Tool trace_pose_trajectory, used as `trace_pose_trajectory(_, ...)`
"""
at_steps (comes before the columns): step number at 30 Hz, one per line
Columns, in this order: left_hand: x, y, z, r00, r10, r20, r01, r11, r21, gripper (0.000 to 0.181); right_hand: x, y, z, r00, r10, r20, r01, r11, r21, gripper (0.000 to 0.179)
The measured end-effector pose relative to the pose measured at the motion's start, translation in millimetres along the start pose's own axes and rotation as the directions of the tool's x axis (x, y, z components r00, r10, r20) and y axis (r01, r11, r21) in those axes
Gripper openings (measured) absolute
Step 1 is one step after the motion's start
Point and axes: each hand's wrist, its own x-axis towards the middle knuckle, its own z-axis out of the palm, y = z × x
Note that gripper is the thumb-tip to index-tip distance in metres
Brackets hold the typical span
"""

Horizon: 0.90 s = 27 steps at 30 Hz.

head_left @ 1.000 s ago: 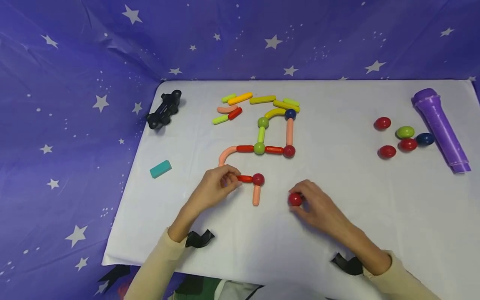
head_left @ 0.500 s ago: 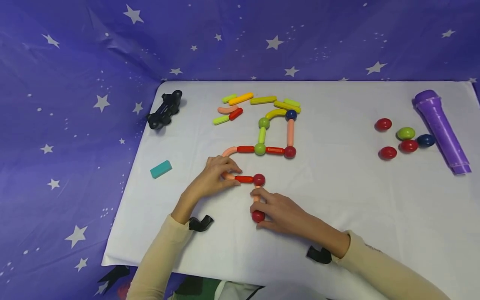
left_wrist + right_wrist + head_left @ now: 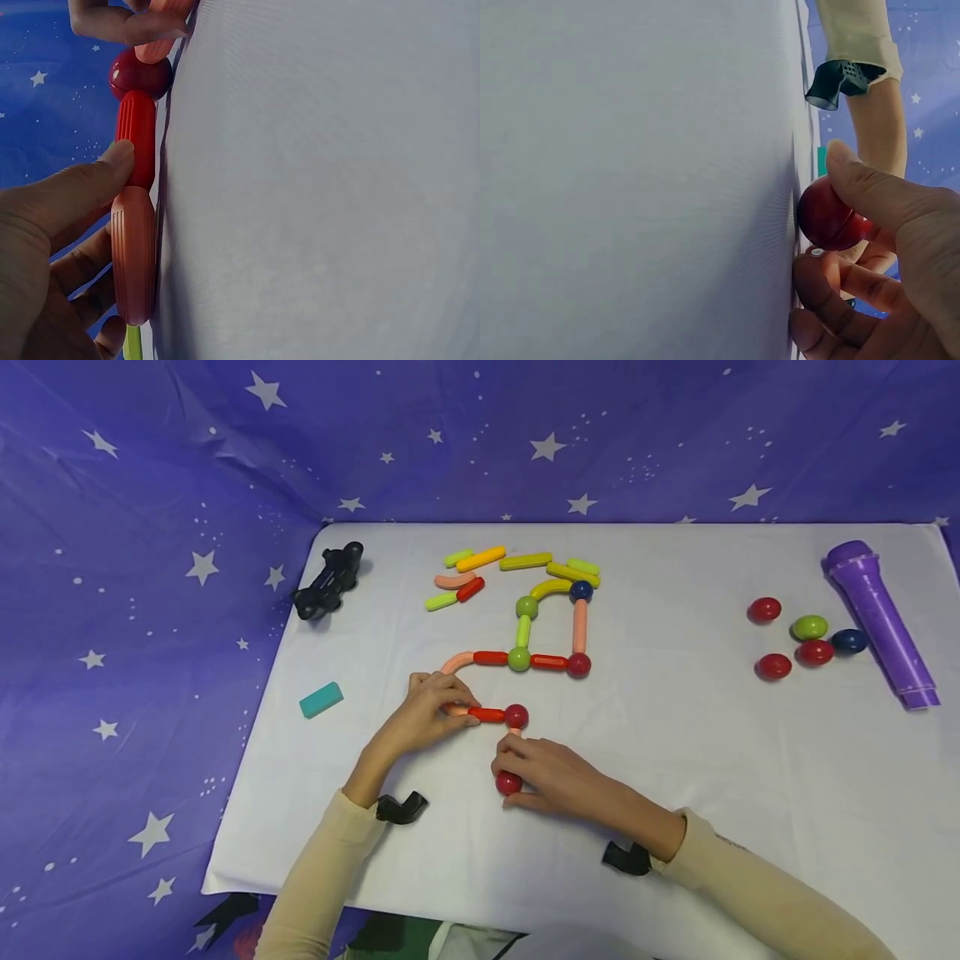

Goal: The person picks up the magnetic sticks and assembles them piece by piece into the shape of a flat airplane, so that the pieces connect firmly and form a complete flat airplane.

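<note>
My left hand [image 3: 429, 714] pinches a ridged red toy building rod [image 3: 137, 124], thumb on its near side and fingers behind. That rod joins a red ball [image 3: 516, 717] at one end and a curved pink rod [image 3: 133, 259] at the other. Fingers of my right hand [image 3: 558, 777] hold another red ball [image 3: 508, 783] at the lower end of a short pink rod [image 3: 515, 732], which the fingers mostly cover. Beyond the hands, the chain continues through another red rod [image 3: 491, 657] and a green ball [image 3: 519, 659] into a closed loop with a blue ball [image 3: 581, 592].
Several loose rods, among them an orange one [image 3: 482, 558], lie at the back. Loose balls, one of them green [image 3: 810, 627], sit at the right beside a purple tube [image 3: 888, 618]. A teal block [image 3: 321, 700] and a black bumpy object [image 3: 328, 581] are at the left.
My right hand has brought the red ball leftward to the pink rod's lower end, then shifted slightly up and left with it. My left hand moved slightly up and left along the chain.
</note>
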Motion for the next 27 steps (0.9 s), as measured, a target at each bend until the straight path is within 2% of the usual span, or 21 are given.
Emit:
trace_pose_trajectory(9, 1.2, 0.3, 0.3, 1.000, -0.005, -0.003, 0.005, 1.000, -0.005, 0.017, 2.7, 2.7, -0.1, 1.000, 0.003, 0.010, -0.004, 0.998, 0.057, 0.041)
trace_pose_trajectory(23, 0.4, 0.9, -0.7, 1.000, -0.007, -0.002, 0.007, 1.000, 0.005, 0.015, 2.5, 3.1, 0.6, 1.000, -0.014, 0.002, 0.014, 0.998, 0.064, 0.041)
trace_pose_trajectory(27, -0.4, 0.6, -0.1, 1.000, -0.010, -0.006, 0.010, 1.000, 0.009, 0.016, 2.7, 3.3, 1.2, 1.000, 0.000, 0.017, -0.001, 0.998, 0.059, 0.041)
